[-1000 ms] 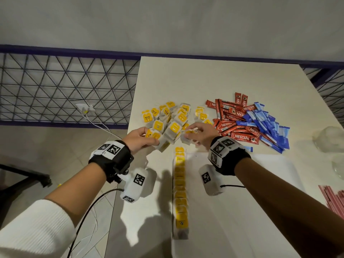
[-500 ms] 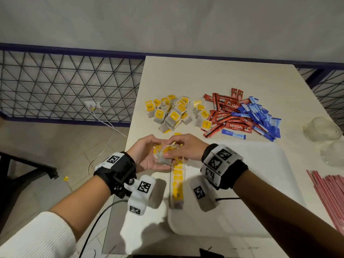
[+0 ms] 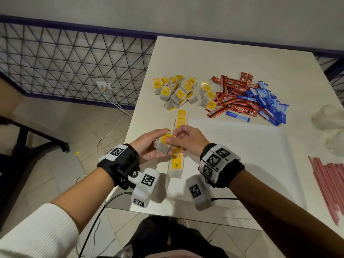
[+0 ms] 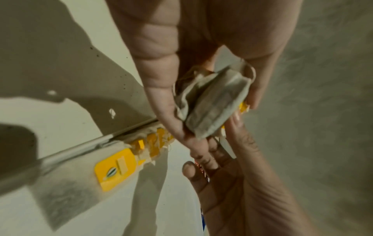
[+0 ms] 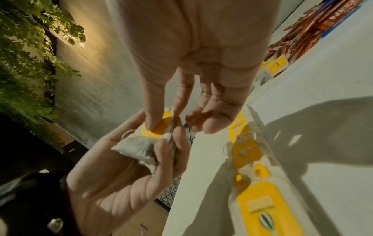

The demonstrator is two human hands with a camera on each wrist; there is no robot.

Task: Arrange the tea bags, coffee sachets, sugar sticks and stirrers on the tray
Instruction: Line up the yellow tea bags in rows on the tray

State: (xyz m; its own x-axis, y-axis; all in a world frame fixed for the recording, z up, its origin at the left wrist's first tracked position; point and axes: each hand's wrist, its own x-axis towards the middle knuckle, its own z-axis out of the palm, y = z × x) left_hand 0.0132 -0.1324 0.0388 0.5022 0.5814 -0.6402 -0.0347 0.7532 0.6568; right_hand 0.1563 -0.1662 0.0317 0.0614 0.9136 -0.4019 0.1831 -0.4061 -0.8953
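My left hand (image 3: 155,143) cups a small bunch of tea bags (image 3: 162,148), fingers curled under them. My right hand (image 3: 172,136) pinches the yellow tag of the top bag between thumb and forefinger. The right wrist view shows the grey bag (image 5: 139,146) lying in the left palm. Both hands hover over a straight row of tea bags (image 3: 176,162) laid along the left edge of the white tray (image 3: 242,155). Loose tea bags (image 3: 176,92), red coffee sachets (image 3: 234,97) and blue sugar sticks (image 3: 266,101) lie in piles beyond the tray. Pink stirrers (image 3: 331,183) lie at the right.
Two clear glasses (image 3: 327,118) stand at the table's right edge, beyond the stirrers. The table's left edge (image 3: 130,127) runs just left of my hands, with tiled floor and a wire fence beyond.
Both hands have drawn back from the loose tea bag pile to the near part of the row, bringing tea bags along. The right hand now pinches a bag in the left palm.
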